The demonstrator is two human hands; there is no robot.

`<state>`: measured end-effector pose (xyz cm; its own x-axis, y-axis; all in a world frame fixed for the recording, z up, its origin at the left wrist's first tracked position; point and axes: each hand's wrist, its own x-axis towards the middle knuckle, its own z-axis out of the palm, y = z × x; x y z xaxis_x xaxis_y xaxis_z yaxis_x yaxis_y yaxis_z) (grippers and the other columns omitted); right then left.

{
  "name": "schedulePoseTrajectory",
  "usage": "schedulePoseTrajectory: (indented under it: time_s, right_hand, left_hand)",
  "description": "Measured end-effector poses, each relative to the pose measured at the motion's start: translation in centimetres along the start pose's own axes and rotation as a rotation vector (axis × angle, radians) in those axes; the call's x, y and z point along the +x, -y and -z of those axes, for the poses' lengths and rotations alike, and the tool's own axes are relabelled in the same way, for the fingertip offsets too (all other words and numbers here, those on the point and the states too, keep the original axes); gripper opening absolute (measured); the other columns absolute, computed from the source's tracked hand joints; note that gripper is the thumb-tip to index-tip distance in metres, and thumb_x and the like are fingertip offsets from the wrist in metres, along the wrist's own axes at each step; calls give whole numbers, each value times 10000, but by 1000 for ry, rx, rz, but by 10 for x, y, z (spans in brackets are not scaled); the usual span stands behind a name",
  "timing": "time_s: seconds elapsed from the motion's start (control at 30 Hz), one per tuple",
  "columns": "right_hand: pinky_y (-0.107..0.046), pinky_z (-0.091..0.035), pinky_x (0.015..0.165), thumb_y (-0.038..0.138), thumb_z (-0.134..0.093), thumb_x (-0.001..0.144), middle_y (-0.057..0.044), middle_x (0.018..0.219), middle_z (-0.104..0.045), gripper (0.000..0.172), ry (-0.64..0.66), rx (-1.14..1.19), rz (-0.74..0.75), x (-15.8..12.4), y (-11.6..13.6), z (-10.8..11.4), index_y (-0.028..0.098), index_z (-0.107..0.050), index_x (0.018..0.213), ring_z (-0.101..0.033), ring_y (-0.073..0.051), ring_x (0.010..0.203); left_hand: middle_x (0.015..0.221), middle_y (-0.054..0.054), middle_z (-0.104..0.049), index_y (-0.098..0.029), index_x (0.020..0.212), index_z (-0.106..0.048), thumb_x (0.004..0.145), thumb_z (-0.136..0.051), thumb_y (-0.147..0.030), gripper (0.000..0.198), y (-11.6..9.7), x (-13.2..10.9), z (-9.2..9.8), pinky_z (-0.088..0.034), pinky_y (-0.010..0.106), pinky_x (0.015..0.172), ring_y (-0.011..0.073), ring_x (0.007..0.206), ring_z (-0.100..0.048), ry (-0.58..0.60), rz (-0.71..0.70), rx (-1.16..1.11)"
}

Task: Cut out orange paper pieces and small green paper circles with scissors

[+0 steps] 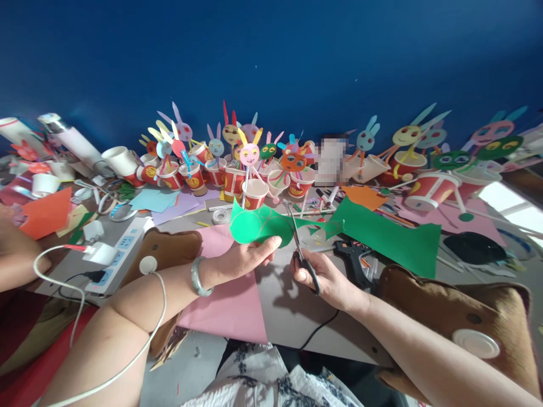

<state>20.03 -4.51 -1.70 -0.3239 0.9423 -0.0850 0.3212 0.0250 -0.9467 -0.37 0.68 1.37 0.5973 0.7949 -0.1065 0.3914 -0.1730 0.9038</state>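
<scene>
My left hand [261, 252] pinches the lower edge of a green paper piece [246, 227] marked with drawn rounded outlines. In my right hand [324, 277] is a pair of black-handled scissors [297, 237], my fingers round the handles and the blades pointing up. The blades cross the green paper at its right part, and a narrow cut strip stretches to the right of them. Beneath my left forearm lies a pink paper sheet [231, 305]. A larger green sheet [394, 243] rests to the right, beyond a black glue gun [354, 260].
Paper cups with rabbit-faced paper figures [250, 155] line the back by the blue wall. A power strip [123, 254] with plugged-in cables stands at left; a white cable crosses my left arm. Brown plush cushions [458, 308] lie at both sides. Another person's arm [21, 254] shows at far left.
</scene>
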Motion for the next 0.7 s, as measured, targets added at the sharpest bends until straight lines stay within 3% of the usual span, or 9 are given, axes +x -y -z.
schedulePoseTrajectory:
  time_s: [0.1, 0.3, 0.7]
  right_hand:
    - [-244, -318, 513, 878, -553, 684, 32, 600, -451, 708, 19, 9, 14, 0, 0, 0, 172, -508, 695, -369, -106, 566]
    - [-249, -328, 530, 875, -560, 683, 27, 621, -458, 704, 43, 22, 5, 0, 0, 1, 174, -509, 711, -383, -113, 584]
    - [-249, -296, 494, 897, -526, 682, 41, 578, -432, 716, 23, -6, 18, 0, 1, 4, 183, -478, 678, -367, -100, 539]
  left_hand:
    - [580, -4, -511, -222, 584, -455, 933, -363, -512, 463, 2, -1, -1, -508, 266, 775, 131, 596, -517, 22, 52, 7]
    - [587, -2, -495, -228, 586, -437, 934, -371, -435, 410, 1, -2, -2, -496, 269, 833, 139, 630, -521, 35, -33, -3]
    - [607, 8, -555, -221, 587, -479, 940, -365, -536, 486, 3, -2, 2, -514, 263, 741, 142, 640, -555, 34, 65, 31]
